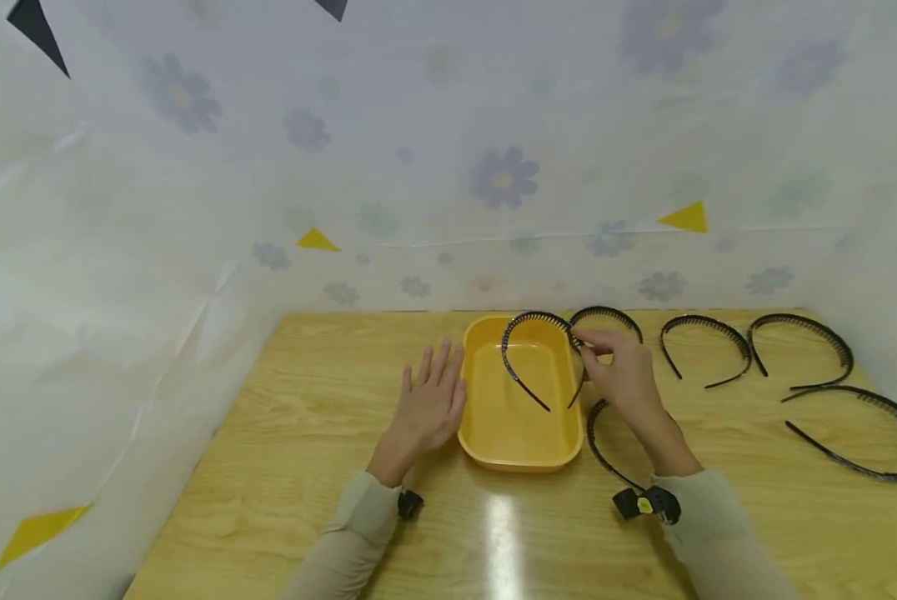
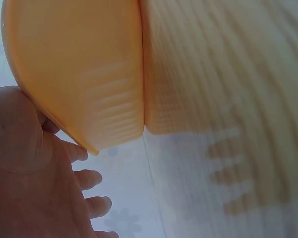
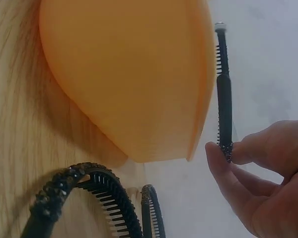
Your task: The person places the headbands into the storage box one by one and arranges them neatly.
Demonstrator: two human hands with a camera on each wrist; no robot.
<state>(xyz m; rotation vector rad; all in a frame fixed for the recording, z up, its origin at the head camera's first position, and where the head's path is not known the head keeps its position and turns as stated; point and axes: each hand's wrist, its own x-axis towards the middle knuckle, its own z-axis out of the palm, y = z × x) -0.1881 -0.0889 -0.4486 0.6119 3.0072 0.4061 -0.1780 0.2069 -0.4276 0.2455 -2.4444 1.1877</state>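
Between thumb and fingers my right hand [image 1: 628, 379] pinches one side of a black toothed headband [image 1: 519, 333]. That headband hangs over the yellow plastic basin [image 1: 522, 463], its two ends pointing down toward the near side. In the right wrist view the pinched headband [image 3: 224, 99] appears edge-on beside the basin's rim, with a sparkly spot near the fingertips. My left hand [image 1: 428, 404] has its fingers straight and spread, lying against the basin's left rim. From the left wrist view, the thumb side touches the basin wall [image 2: 89, 59].
One headband [image 1: 606, 312] lies behind my right hand and another [image 1: 602, 446] under the wrist, partly hidden. Farther right on the wooden table [image 1: 268, 467] are three more: one headband [image 1: 707, 321], a second headband [image 1: 809, 325] and a third headband [image 1: 891, 475]. A flowered sheet [image 1: 448, 167] hangs behind.
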